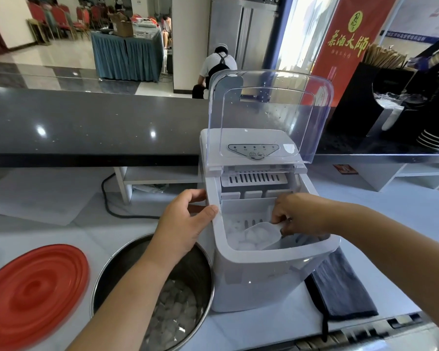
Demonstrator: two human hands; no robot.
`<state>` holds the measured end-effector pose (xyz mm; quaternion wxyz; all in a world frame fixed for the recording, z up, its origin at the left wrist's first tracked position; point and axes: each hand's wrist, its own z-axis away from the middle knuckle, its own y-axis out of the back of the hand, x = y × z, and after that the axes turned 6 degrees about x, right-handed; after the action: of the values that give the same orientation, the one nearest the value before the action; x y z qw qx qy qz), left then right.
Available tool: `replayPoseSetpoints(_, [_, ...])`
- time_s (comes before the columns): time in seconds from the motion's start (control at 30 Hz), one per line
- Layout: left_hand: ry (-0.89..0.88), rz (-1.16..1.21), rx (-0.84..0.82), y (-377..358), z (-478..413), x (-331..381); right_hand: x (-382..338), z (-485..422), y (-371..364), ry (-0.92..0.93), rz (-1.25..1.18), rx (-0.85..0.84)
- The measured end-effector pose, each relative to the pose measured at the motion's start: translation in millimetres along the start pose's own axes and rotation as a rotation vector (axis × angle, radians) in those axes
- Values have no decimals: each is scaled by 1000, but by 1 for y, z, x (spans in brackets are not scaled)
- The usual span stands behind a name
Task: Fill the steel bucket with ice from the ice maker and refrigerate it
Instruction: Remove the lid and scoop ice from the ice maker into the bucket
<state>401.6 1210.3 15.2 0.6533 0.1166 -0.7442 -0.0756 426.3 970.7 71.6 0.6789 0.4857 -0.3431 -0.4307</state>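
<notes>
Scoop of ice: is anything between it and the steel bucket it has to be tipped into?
Yes. The scoop sits inside the ice maker's bin, so the ice maker's left wall lies between it and the steel bucket. The left hand grips that wall, its forearm crossing over the bucket's mouth. The right hand holds the scoop.

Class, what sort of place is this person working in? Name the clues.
Probably a drinks counter in a banquet or event hall: a countertop ice maker, stacked paper cups and sticks in a holder, and red banquet chairs in the room beyond.
</notes>
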Motion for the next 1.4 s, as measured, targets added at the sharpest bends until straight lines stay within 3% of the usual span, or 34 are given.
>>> replayPoseSetpoints(0.27, [-18,-12,-11,2,0,2,-4,0,-4,36,-74,23])
replayPoseSetpoints(0.8, [-4,11,-11,-1,-1,1,-2,2,-1,-56,-176,264])
replayPoseSetpoints(1.1, [1,17,-1,-1,-1,-2,-8,9,-5,-86,-212,230])
replayPoseSetpoints(1.4, [0,-16,15,-1,2,2,-3,24,1,-181,-242,303])
